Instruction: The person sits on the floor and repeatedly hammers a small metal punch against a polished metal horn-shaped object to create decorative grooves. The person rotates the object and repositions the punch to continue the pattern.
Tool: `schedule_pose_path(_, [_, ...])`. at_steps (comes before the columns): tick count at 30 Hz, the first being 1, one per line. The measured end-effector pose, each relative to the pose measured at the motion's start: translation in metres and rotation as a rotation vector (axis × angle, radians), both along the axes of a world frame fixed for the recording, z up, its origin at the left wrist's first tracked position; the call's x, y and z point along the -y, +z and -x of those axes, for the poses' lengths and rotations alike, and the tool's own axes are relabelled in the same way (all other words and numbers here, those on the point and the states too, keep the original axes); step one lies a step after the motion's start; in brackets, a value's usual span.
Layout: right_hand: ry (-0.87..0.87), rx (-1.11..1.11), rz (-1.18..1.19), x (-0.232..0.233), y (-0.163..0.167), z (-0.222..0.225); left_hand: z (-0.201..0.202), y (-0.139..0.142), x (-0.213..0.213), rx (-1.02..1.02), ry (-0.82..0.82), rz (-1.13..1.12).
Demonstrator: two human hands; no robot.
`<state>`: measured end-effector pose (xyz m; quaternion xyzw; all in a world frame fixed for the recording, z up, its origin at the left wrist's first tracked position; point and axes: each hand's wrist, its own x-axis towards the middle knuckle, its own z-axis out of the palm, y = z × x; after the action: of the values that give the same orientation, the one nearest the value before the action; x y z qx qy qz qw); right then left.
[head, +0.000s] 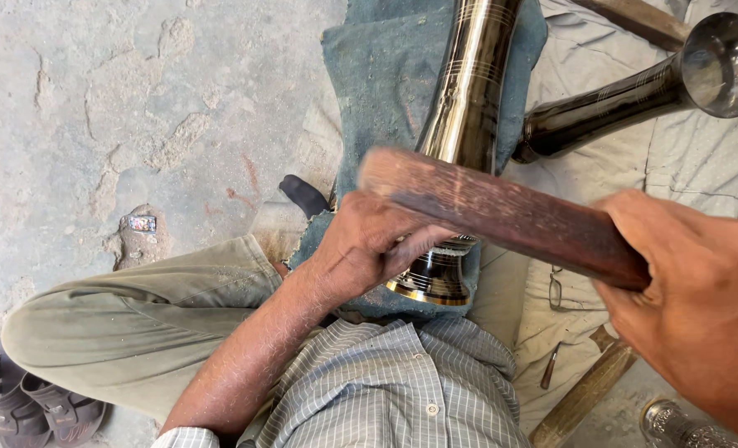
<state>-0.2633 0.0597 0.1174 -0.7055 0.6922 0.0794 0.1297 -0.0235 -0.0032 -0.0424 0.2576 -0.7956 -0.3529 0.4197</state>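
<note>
A grey cloth point(701, 149) covers the floor at right, with a teal cloth point(369, 75) draped over the person's lap; on it lies a long polished metal tube point(468, 91), its flared end toward the body; a second tube point(634, 91) lies beside it; the right hand point(701, 290), grip closed around a wooden bat point(502, 211), holds it across the tube; the left hand point(369, 245), fingers curled, presses the tube's lower end.

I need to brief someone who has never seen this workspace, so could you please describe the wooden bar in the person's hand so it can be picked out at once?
Start at the blue cloth across the person's lap, where a shiny dark metal tube lies. The wooden bar crosses over that tube, gripped at one end by the right hand. Unlike the polished metal pieces around it, it is dull, reddish-brown and flat-sided.
</note>
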Motion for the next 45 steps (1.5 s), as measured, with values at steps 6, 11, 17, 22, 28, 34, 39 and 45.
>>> schedule_pose_path(6, [-0.051, -0.067, -0.046, 0.001, -0.002, -0.001, 0.000, -0.007, 0.002, -0.017, 0.028, 0.051])
schedule_pose_path(11, [-0.017, 0.065, 0.046, -0.001, -0.008, -0.002, -0.002, -0.010, 0.002, -0.018, 0.010, 0.007])
schedule_pose_path(17, [-0.012, 0.297, 0.088, 0.003, -0.022, 0.001, -0.005, -0.017, 0.003, -0.023, 0.040, 0.041])
schedule_pose_path(22, [-0.088, 0.206, 0.041, 0.002, -0.022, -0.001, -0.010, -0.023, 0.003, -0.045, 0.021, -0.003])
schedule_pose_path(28, [-0.013, 0.401, 0.149, 0.008, -0.022, -0.009, -0.009, -0.027, 0.001, -0.015, 0.067, -0.063])
schedule_pose_path(34, [0.066, 0.333, 0.192, 0.013, -0.019, -0.021, -0.012, -0.032, 0.004, -0.101, 0.021, -0.026])
schedule_pose_path(39, [0.073, 0.520, 0.179, 0.023, -0.021, -0.021, -0.008, -0.036, 0.006, -0.096, 0.051, -0.007])
schedule_pose_path(45, [-0.003, 0.521, 0.124, 0.014, -0.027, -0.009, -0.013, -0.038, 0.007, -0.144, 0.036, 0.019])
